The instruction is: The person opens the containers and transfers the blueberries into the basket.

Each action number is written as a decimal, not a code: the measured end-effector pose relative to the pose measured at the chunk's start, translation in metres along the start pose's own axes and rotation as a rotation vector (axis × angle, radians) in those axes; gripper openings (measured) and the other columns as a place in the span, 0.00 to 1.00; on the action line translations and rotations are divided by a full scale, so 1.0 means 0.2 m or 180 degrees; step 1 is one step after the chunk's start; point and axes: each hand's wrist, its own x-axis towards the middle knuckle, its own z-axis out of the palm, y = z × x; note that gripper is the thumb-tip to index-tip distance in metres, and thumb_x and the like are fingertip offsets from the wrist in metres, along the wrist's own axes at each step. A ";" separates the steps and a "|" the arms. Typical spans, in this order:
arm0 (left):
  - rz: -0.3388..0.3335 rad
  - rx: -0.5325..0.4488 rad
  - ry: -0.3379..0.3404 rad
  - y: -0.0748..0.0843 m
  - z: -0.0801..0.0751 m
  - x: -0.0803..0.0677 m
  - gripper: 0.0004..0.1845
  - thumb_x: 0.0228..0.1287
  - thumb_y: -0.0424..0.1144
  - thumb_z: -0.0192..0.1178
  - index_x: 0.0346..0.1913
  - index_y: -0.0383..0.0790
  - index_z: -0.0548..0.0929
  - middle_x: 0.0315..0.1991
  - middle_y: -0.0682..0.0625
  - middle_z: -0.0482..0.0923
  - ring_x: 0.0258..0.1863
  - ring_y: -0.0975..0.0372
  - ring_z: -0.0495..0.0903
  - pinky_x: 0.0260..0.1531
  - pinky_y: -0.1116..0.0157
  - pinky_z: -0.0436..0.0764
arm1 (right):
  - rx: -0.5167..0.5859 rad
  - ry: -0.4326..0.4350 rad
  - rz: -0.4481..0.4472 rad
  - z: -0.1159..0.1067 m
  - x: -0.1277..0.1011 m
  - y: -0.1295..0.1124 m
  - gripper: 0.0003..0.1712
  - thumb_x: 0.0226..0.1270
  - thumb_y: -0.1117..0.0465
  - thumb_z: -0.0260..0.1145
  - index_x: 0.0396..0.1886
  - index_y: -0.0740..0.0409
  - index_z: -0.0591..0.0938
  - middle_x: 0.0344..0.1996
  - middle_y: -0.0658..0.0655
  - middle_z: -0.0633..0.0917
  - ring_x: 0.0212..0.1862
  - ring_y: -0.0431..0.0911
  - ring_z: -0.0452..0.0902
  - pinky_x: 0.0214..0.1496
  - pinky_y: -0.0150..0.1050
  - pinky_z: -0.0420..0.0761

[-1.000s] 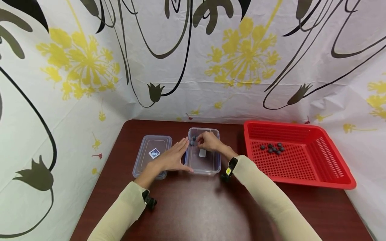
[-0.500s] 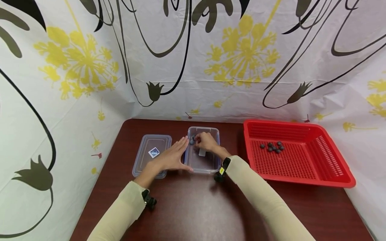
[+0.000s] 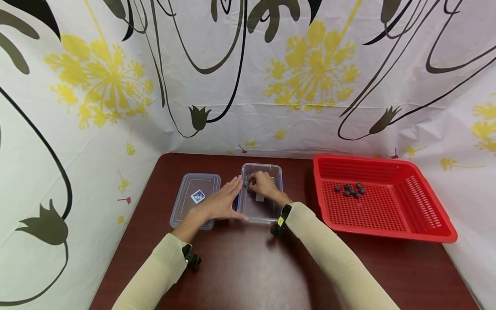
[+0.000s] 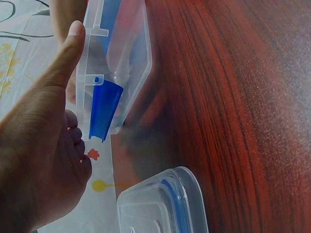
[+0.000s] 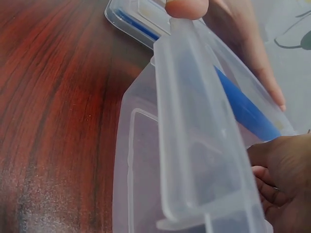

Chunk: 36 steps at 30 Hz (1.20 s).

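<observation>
A clear plastic box (image 3: 267,214) with blue clips stands uncovered in the middle of the table. My left hand (image 3: 218,203) is by its left side, fingers straight and thumb spread; in the left wrist view the thumb touches the rim of the box (image 4: 133,63). Inside the box, my right hand (image 3: 263,185) has curled fingers close to the left wall. One small blue-grey ball (image 3: 246,183), like a blueberry, shows right beside its fingertips. Whether the fingers pinch a ball is hidden; in the right wrist view the hand (image 5: 286,179) shows only partly, behind the box wall.
Left of the box lies a clear plastic lid (image 3: 186,204) with a blue-and-white label. At the right stands a red perforated basket (image 3: 391,235); several dark balls (image 3: 350,192) lie on its floor. A patterned sheet (image 3: 232,142) hangs behind the table (image 3: 255,267).
My right hand has moved slightly left inside the box, toward its left wall, and now covers a ball that showed earlier. My left hand has stayed in place.
</observation>
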 end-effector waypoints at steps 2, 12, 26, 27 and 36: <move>0.0005 0.0020 -0.0009 0.00 0.00 0.00 0.73 0.56 0.74 0.70 0.86 0.36 0.39 0.88 0.42 0.31 0.86 0.53 0.33 0.83 0.50 0.45 | 0.0014 0.0018 0.0000 0.01 0.00 0.00 0.12 0.61 0.70 0.71 0.44 0.63 0.92 0.34 0.56 0.93 0.35 0.46 0.88 0.38 0.40 0.87; 0.0032 0.0017 0.0045 0.00 0.01 0.01 0.72 0.57 0.73 0.70 0.86 0.34 0.40 0.88 0.40 0.31 0.86 0.48 0.36 0.83 0.48 0.46 | -0.0013 -0.0059 0.0015 0.00 0.00 0.00 0.11 0.64 0.66 0.75 0.46 0.62 0.92 0.37 0.57 0.93 0.37 0.47 0.89 0.41 0.41 0.88; 0.0020 0.0019 0.0069 0.00 0.01 0.01 0.73 0.56 0.72 0.73 0.86 0.34 0.39 0.88 0.40 0.32 0.86 0.49 0.36 0.83 0.48 0.46 | 0.0069 -0.0055 -0.0300 -0.16 -0.03 -0.05 0.10 0.65 0.69 0.74 0.45 0.68 0.91 0.36 0.61 0.92 0.39 0.51 0.90 0.44 0.43 0.89; 0.0017 0.0010 0.0065 0.00 0.01 0.00 0.73 0.56 0.72 0.73 0.86 0.34 0.39 0.88 0.40 0.32 0.86 0.49 0.35 0.83 0.48 0.46 | 0.0080 -0.0070 -0.0315 -0.18 -0.04 -0.05 0.10 0.66 0.69 0.74 0.45 0.68 0.91 0.36 0.61 0.92 0.40 0.51 0.90 0.44 0.43 0.89; -0.0010 -0.0023 0.0049 0.00 0.00 0.01 0.73 0.55 0.71 0.74 0.86 0.35 0.39 0.88 0.42 0.31 0.86 0.50 0.34 0.83 0.49 0.45 | 0.0090 -0.0001 -0.0545 -0.35 -0.12 -0.08 0.09 0.65 0.67 0.78 0.44 0.65 0.91 0.34 0.58 0.92 0.37 0.48 0.90 0.41 0.41 0.89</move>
